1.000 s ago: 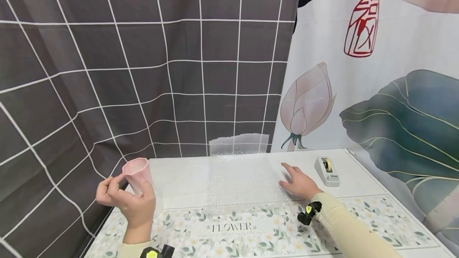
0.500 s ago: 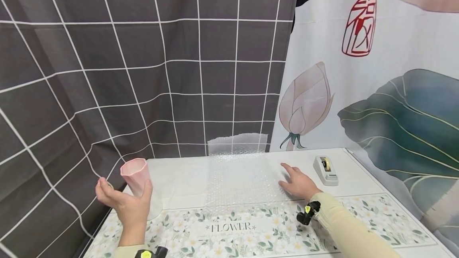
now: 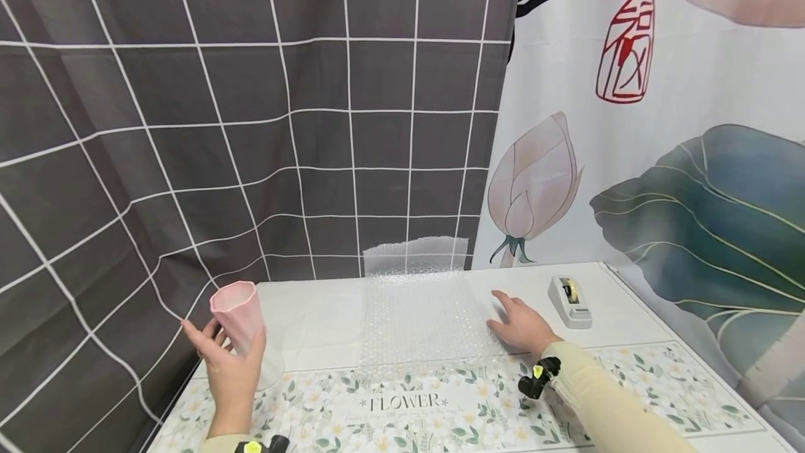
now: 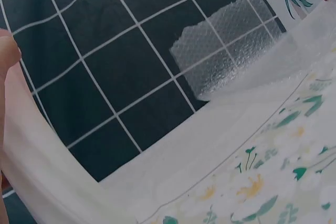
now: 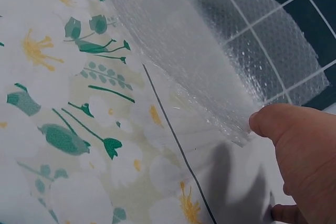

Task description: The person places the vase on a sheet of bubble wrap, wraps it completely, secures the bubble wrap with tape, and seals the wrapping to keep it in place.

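Observation:
A ribbed vase (image 3: 242, 313), pink at the top and fading to pale white-green below, is at the table's left side. My left hand (image 3: 233, 376) holds it from the near side, thumb on its right and fingers round its left; the index finger sticks out fairly straight. In the left wrist view the vase's wall (image 4: 42, 156) fills the lower left. A sheet of bubble wrap (image 3: 415, 320) lies mid-table, its far end raised against the curtain. At its right edge is my right hand (image 3: 522, 327), fingers loosely extended, the thumb (image 5: 273, 121) at the wrap's edge.
A grey tape dispenser (image 3: 571, 303) with yellowish tape stands right of my right hand. The white table has a floral cover (image 3: 339, 432) along the front. A dark grid curtain (image 3: 314, 159) hangs close behind, and a white printed curtain (image 3: 553, 75) at the right.
My left hand has shifted from around the vase's rim to lower on its body, opening and then closing round it. The right hand stays by the bubble wrap.

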A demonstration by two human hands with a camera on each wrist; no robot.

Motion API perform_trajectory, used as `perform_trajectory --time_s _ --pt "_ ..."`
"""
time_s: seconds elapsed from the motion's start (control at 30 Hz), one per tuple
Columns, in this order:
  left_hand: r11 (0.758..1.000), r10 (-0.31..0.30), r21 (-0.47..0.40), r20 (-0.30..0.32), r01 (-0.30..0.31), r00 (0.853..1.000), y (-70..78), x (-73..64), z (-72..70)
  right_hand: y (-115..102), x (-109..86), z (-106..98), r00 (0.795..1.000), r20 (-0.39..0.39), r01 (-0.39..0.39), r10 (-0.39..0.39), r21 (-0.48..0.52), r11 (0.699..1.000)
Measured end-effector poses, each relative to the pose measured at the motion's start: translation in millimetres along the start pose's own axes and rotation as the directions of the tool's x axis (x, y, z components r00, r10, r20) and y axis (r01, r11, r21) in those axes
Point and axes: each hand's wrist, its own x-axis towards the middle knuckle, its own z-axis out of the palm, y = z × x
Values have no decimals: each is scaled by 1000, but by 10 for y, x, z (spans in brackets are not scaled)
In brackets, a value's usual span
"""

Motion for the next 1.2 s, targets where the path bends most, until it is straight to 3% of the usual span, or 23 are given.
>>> perform_trajectory --time_s 0.23,0.5,0.67,1.0,1.2 --pt "996 -47 77 101 39 994 -63 12 -39 -8 -16 34 1000 -11 13 -13 1 1000" --pt "990 -99 111 148 83 984 -83 35 -80 -29 -44 41 1000 -1 3 -3 -21 1000" --pt "985 -98 156 168 72 981 -68 62 -99 -33 -38 28 1000 -3 14 -14 -14 1000" --pt "982 -107 171 169 78 980 1 86 -73 -31 66 25 999 -30 36 -34 76 996" --pt "984 -121 149 183 94 976 117 36 15 -104 106 -49 1000 -18 13 -9 203 979"
